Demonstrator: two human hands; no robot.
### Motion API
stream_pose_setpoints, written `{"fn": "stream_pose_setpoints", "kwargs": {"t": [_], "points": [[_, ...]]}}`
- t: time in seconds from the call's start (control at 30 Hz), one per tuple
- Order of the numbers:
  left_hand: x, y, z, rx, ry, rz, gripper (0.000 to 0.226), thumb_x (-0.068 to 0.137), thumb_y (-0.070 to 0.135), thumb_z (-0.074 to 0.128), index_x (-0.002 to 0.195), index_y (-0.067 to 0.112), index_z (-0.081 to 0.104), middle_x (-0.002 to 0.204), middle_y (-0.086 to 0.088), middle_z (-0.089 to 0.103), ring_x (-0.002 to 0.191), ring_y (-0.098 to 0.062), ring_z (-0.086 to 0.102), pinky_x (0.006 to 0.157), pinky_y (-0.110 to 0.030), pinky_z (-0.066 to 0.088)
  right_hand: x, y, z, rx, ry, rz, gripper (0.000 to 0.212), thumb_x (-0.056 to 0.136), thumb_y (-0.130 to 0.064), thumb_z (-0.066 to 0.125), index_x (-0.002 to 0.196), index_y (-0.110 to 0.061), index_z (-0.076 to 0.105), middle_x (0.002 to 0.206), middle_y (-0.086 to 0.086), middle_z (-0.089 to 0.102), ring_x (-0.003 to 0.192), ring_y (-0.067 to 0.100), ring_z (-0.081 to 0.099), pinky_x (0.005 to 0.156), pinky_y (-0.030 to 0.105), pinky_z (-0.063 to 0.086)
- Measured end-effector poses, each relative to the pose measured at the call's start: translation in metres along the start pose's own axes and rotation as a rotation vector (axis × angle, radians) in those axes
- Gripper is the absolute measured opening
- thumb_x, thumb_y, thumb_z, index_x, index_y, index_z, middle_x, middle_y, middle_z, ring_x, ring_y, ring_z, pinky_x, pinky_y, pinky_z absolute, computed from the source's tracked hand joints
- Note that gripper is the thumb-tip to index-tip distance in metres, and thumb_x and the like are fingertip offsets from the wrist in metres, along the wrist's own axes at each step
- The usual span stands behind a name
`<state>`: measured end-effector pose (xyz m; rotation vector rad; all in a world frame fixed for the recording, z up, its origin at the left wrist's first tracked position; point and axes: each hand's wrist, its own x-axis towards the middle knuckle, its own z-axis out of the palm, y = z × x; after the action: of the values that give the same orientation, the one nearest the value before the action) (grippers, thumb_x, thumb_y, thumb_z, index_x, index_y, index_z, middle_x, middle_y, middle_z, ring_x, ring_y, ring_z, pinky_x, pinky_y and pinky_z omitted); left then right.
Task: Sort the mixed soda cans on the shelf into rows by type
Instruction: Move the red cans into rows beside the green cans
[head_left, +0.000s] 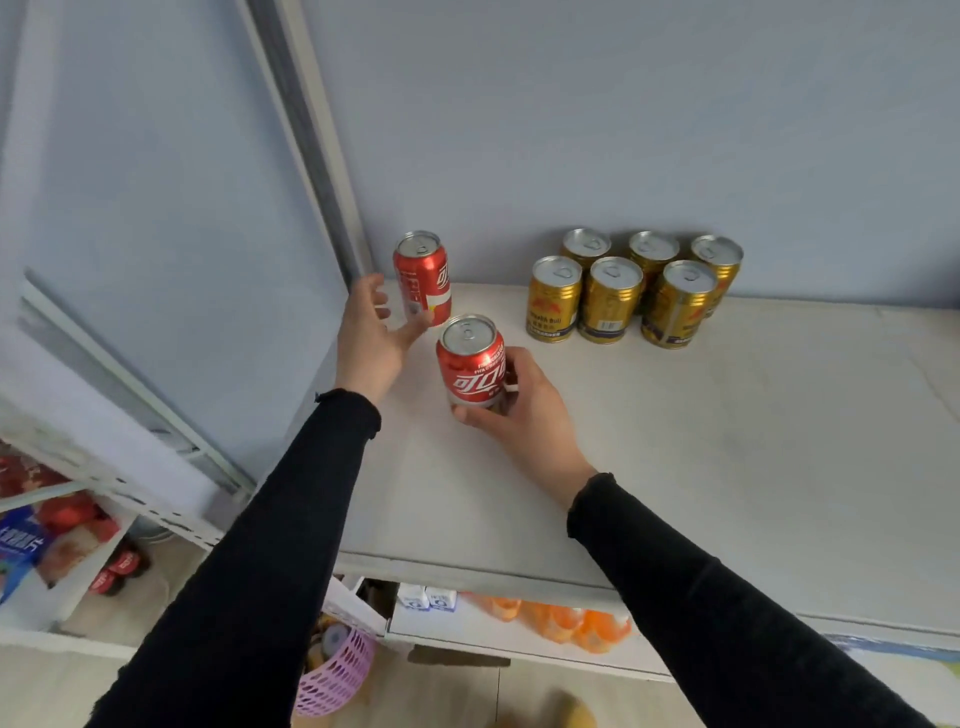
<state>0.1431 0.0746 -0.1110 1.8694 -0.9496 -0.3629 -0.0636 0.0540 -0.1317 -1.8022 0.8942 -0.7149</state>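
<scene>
Two red cans stand at the shelf's left end, six gold cans grouped in two rows of three farther right by the wall. Leftmost, the left hand is spread wide, fingers relaxed, holding nothing, its thumb just beside the rear red can. A careless sweep there could tip that can against the side panel, since it stands near the corner. Next right, the right hand wraps the front red can low on its body, thumb underneath; whether the can rests on the shelf or is lifted, I cannot tell. Gripped that low, it could topple or knock its neighbour when set down close. The gold cans stand well apart from both hands, at little risk.
</scene>
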Motion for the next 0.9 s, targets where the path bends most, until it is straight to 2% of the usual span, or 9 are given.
{"fn": "stream_pose_setpoints", "kwargs": {"t": [0.1,0.2,0.37,0.47,0.53,0.6,0.67,0.77,0.9], "points": [[0.032,0.013,0.028,-0.083,0.032,-0.007,0.091,0.064,0.044,0.089,0.138,0.02,0.04,0.131,0.002,0.054,0.113,-0.015,0.058,0.095,-0.033,0.05,-0.012,0.007,-0.023,0.021,0.062,0.023,0.065,0.077,-0.035,0.085,0.129,-0.033,0.046,0.125,-0.015,0.059,0.111,0.004,0.059,0.093,0.024,0.053],[0.046,0.018,0.046,-0.062,0.124,-0.006,0.089,0.064,0.042,0.09,0.135,0.018,0.041,0.127,0.004,0.05,0.108,-0.015,0.057,0.088,-0.025,0.044,-0.022,0.014,-0.043,0.036,0.129,0.049,0.068,0.076,-0.035,0.086,0.132,-0.028,0.048,0.127,-0.011,0.061,0.114,0.01,0.061,0.097,0.035,0.055],[0.035,0.022,0.05,-0.054,0.191,0.063,0.081,0.061,0.045,0.087,0.128,0.022,0.047,0.125,0.003,0.057,0.109,-0.016,0.06,0.096,-0.036,0.053,-0.037,0.026,-0.077,0.033,0.271,0.089,0.066,0.073,-0.036,0.088,0.127,-0.027,0.05,0.119,-0.011,0.064,0.107,0.012,0.065,0.091,0.038,0.059],[-0.005,0.044,0.058,-0.223,0.181,0.159,0.08,0.066,0.032,0.09,0.13,0.024,0.043,0.124,0.006,0.057,0.104,-0.002,0.063,0.09,-0.022,0.054,-0.044,0.036,-0.105,0.048,0.35,0.111,0.066,0.073,-0.034,0.088,0.127,-0.026,0.051,0.118,-0.01,0.065,0.105,0.011,0.066,0.09,0.035,0.058],[-0.037,0.065,0.07,-0.32,0.112,0.211,0.073,0.07,0.024,0.091,0.126,0.021,0.044,0.121,0.009,0.059,0.102,0.006,0.062,0.085,-0.013,0.051,-0.051,0.043,-0.128,0.051,0.398,0.117,0.065,0.074,-0.032,0.088,0.128,-0.025,0.051,0.119,-0.01,0.065,0.106,0.01,0.065,0.088,0.03,0.058],[-0.065,0.086,0.089,-0.36,-0.005,0.259,0.07,0.07,0.022,0.092,0.124,0.02,0.047,0.121,0.009,0.062,0.105,0.005,0.062,0.085,-0.013,0.051,-0.059,0.051,-0.154,0.054,0.45,0.117,0.063,0.076,-0.03,0.086,0.127,-0.026,0.05,0.118,-0.01,0.064,0.106,0.008,0.064,0.084,0.023,0.056],[-0.087,0.108,0.116,-0.38,-0.131,0.294,0.071,0.07,0.024,0.093,0.125,0.026,0.049,0.124,0.01,0.063,0.11,-0.001,0.063,0.088,-0.018,0.053,-0.068,0.059,-0.182,0.055,0.501,0.128,0.061,0.077,-0.03,0.085,0.127,-0.025,0.05,0.116,-0.012,0.064,0.105,0.004,0.062,0.079,0.016,0.052],[-0.116,0.141,0.167,-0.374,-0.288,0.335,0.071,0.07,0.032,0.092,0.127,0.033,0.049,0.127,0.014,0.062,0.116,-0.007,0.062,0.097,-0.035,0.054,-0.087,0.076,-0.232,0.049,0.605,0.14,0.062,0.075,-0.028,0.086,0.126,-0.022,0.052,0.114,-0.012,0.065,0.102,0.002,0.063,0.074,0.012,0.049],[-0.155,0.183,0.242,-0.354,-0.411,0.366,0.073,0.073,0.037,0.09,0.133,0.034,0.048,0.128,0.018,0.061,0.119,-0.007,0.06,0.099,-0.038,0.053,-0.121,0.103,-0.315,0.022,0.727,0.139,0.063,0.074,-0.024,0.086,0.127,-0.024,0.052,0.111,-0.015,0.065,0.099,0.001,0.063,0.073,0.009,0.048]]}}
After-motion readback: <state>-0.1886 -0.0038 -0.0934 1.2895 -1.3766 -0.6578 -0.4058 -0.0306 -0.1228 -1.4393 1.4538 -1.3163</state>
